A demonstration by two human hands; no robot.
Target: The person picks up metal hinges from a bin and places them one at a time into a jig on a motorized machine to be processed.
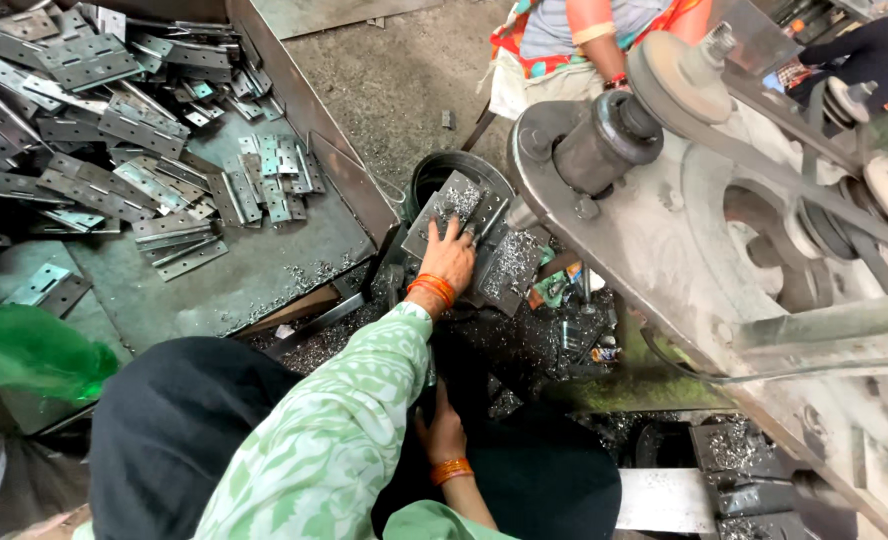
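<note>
My left hand (451, 257) lies with fingers spread on a grey perforated hinge plate (456, 203), pressing it down by the tip of a drill spindle (604, 145). Metal shavings cover that plate and a second plate (509, 268) just to its right. Orange bangles ring the wrist above a green patterned sleeve (349, 420). My right hand (442, 432) sits lower, against the dark cloth on my lap, its fingers pointing up into a shadowed gap; what it touches is hidden.
A metal tray (264, 265) at the left holds a big pile of grey hinges (114, 120). A belt-driven machine (724, 250) fills the right. A green bottle (24, 352) lies at the left edge. Another person (584, 40) sits beyond the machine.
</note>
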